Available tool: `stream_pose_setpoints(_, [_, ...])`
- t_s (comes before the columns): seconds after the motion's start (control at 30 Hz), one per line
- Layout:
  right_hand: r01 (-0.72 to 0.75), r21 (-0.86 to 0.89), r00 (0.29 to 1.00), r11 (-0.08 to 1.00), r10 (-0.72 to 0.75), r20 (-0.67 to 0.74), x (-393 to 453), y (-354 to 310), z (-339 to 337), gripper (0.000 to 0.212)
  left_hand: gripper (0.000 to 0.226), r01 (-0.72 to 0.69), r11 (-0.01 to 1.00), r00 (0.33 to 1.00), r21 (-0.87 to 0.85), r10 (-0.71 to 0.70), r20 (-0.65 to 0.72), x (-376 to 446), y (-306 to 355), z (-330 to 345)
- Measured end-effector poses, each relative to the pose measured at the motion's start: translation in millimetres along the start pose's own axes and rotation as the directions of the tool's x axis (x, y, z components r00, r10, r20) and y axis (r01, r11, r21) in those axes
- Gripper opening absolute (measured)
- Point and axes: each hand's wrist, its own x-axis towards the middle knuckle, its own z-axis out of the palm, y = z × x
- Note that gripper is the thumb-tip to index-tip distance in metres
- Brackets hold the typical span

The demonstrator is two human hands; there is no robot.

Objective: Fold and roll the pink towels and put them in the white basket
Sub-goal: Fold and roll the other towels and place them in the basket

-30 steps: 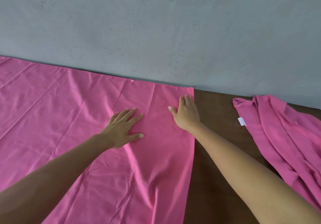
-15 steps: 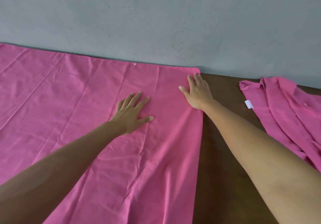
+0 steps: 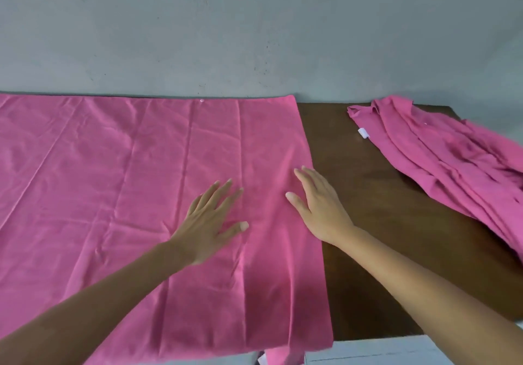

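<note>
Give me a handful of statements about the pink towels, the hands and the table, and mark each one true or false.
1. Both hands lie flat on the spread pink towel. True: left hand and right hand rest open on it.
2. The crumpled pink towel lies at the table's left end. False: it lies at the right.
3. A bare strip of dark brown wooden table separates the two towels. True.
4. The right hand grips a rolled towel. False: nothing is rolled.
</note>
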Motion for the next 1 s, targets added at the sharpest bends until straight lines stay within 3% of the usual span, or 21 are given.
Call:
stream_pose_setpoints(0.13, [-0.014, 0.038, 0.999, 0.999, 0.016, -0.03, -94, -11, 22, 0.067, 0.082, -0.059, 0.998, 0.998, -0.036, 0.059, 0.007, -47, 11, 13])
stream_pose_setpoints(0.3, [-0.103, -0.004, 0.985, 0.995, 0.102, -0.141, -162, -15, 45, 0.061, 0.083, -0.125, 0.99, 0.992, 0.062, 0.124, 0.014, -81, 16, 32])
stream_pose_setpoints(0.47, [-0.276, -0.035, 0.949, 0.96, 0.267, -0.168, -175, -38, 57, 0.08, 0.08, -0.162, 0.965, 0.985, 0.205, 0.17, -0.023, -85, 18, 46])
stream_pose_setpoints(0.73, [-0.387, -0.208, 0.921, 0.898, 0.364, -0.14, -180, -21, 50, 0.081, 0.063, -0.227, 0.929, 0.972, 0.294, 0.233, 0.014, -86, 18, 46])
stream_pose_setpoints(1.0, [-0.466, -0.213, 0.885, 0.859, 0.449, -0.125, -193, 5, 32, 0.091, 0.063, -0.236, 0.908, 0.972, 0.345, 0.218, 0.091, -82, 29, 41])
